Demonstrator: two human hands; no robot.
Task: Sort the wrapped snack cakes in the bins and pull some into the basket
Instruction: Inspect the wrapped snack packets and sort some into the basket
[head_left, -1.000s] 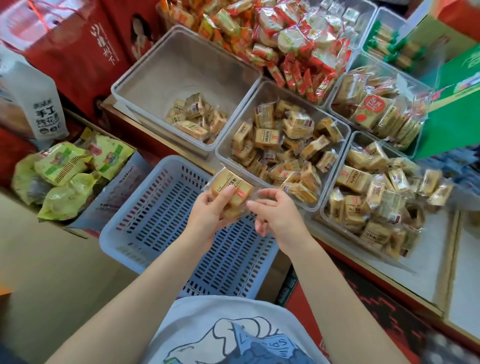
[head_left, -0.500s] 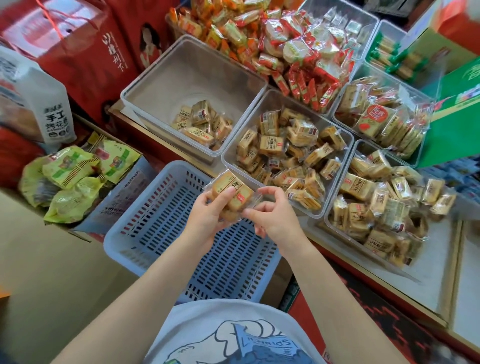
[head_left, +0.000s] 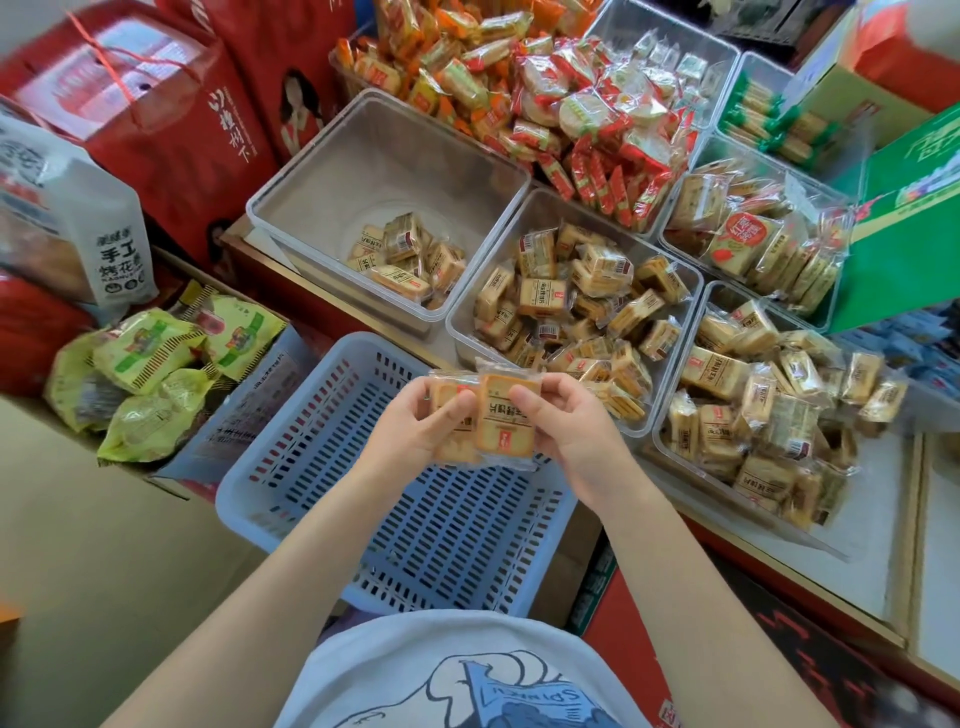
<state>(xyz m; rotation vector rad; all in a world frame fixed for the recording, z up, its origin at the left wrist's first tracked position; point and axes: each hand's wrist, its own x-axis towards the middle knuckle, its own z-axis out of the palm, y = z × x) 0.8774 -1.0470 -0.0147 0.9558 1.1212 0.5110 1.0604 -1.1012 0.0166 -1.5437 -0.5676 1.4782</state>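
Ok so I've got both hands up over the blue basket (head_left: 322, 467) right now, each with a wrapped snack cake. My left hand (head_left: 410, 431) has its fingers curled round one cake (head_left: 451, 402), thumb across the front, so most of that wrapper is hidden. My right hand (head_left: 563, 428) pinches the second cake (head_left: 503, 415) by its right edge, thumb on the label side, other fingers behind it. The two cakes sit side by side, edges touching or slightly overlapping, can't tell which. They hang just above the far rim of the basket, and I can't see any cakes in it.

At 12 o'clock from my hands is the middle clear bin (head_left: 675, 364), piled with the same tan cakes. At about 11 o'clock sits the left clear bin (head_left: 322, 171) with only a small heap in its near right corner. At 3 o'clock the right clear bin (head_left: 662, 447) is heaped full. Further back at 12 is a pile of red-and-orange snack packs (head_left: 545, 104). At 9 o'clock there's green bagged stuff (head_left: 145, 358) in a cardboard box.
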